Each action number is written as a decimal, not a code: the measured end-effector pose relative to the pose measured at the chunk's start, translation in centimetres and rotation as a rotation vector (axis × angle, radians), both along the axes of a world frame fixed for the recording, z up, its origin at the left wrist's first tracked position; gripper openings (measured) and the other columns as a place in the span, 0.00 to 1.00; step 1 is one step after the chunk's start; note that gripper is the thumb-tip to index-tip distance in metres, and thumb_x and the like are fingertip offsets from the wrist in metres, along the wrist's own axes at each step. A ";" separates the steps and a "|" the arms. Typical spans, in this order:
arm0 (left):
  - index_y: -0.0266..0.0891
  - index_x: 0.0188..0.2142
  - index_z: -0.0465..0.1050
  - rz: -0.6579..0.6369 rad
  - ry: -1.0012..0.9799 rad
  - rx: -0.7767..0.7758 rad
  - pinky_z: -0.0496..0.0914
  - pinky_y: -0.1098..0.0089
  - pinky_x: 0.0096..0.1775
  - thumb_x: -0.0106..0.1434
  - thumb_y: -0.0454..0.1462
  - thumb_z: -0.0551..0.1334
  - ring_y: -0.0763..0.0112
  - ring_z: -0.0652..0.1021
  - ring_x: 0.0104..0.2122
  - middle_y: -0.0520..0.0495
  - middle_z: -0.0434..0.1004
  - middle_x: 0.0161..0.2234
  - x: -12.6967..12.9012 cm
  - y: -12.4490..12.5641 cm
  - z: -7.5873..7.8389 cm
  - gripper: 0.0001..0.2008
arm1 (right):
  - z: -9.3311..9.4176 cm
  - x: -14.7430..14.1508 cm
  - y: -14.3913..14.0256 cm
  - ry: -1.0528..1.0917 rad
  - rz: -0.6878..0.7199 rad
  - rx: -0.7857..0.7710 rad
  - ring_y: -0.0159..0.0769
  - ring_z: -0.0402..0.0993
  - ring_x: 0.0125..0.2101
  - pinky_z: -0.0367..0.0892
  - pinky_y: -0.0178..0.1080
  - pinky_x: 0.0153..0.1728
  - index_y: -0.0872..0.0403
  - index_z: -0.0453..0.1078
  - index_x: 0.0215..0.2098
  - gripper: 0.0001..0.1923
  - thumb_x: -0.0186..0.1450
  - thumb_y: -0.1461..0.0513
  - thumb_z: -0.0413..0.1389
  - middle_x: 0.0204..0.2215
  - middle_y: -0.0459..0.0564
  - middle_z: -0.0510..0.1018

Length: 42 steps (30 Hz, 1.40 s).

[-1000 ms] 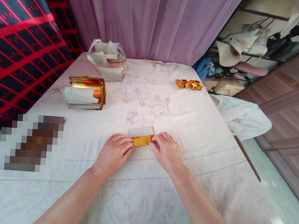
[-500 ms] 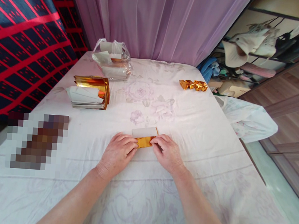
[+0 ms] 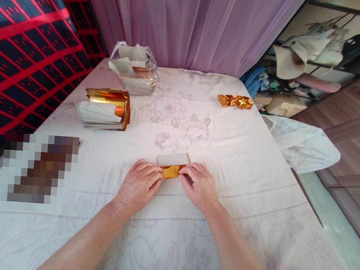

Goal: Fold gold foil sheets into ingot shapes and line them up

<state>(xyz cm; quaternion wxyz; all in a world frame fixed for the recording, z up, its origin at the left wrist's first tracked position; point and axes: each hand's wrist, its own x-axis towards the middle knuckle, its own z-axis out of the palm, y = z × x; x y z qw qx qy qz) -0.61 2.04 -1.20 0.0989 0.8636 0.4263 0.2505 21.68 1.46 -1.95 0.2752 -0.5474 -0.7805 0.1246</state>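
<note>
A small sheet of gold foil paper lies before me on the table, its far part curled over to show a pale back. My left hand pinches its left end, with the thumb and fingertips pressed together on the gold side. At the right end, my right hand holds the sheet between thumb and fingers. Farther off to the right sit several folded gold foil pieces in a row. A curved stack of gold foil sheets with white backs stands at the left.
Behind the stack is a clear plastic bag holding more sheets. A pale flowered cloth covers the table. A blurred-out item lies at the left. Shelves with hats and a white bag are beyond the right edge.
The view has shifted slightly. Both hands keep their hold on the foil paper, with hardly any change in their pose.
</note>
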 end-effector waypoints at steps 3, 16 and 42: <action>0.43 0.38 0.77 0.000 -0.014 0.036 0.68 0.54 0.53 0.68 0.34 0.58 0.64 0.79 0.42 0.49 0.83 0.42 0.0 0.0 -0.1 0.09 | 0.0 -0.1 0.0 -0.011 -0.008 0.001 0.38 0.73 0.36 0.66 0.40 0.39 0.50 0.73 0.34 0.06 0.65 0.66 0.56 0.34 0.48 0.78; 0.47 0.39 0.80 -0.010 0.001 0.041 0.66 0.53 0.56 0.68 0.36 0.58 0.64 0.79 0.43 0.52 0.84 0.41 -0.2 -0.1 0.0 0.10 | 0.1 -0.7 -0.1 -0.055 -0.069 -0.018 0.38 0.73 0.35 0.64 0.41 0.39 0.49 0.72 0.32 0.03 0.64 0.64 0.58 0.33 0.47 0.78; 0.46 0.38 0.79 -0.039 0.015 0.061 0.68 0.54 0.51 0.69 0.36 0.58 0.63 0.79 0.43 0.53 0.84 0.41 -0.3 0.2 0.0 0.10 | -0.1 -0.4 0.2 0.109 -0.058 -0.114 0.37 0.75 0.35 0.66 0.41 0.39 0.49 0.73 0.34 0.09 0.61 0.69 0.55 0.33 0.46 0.79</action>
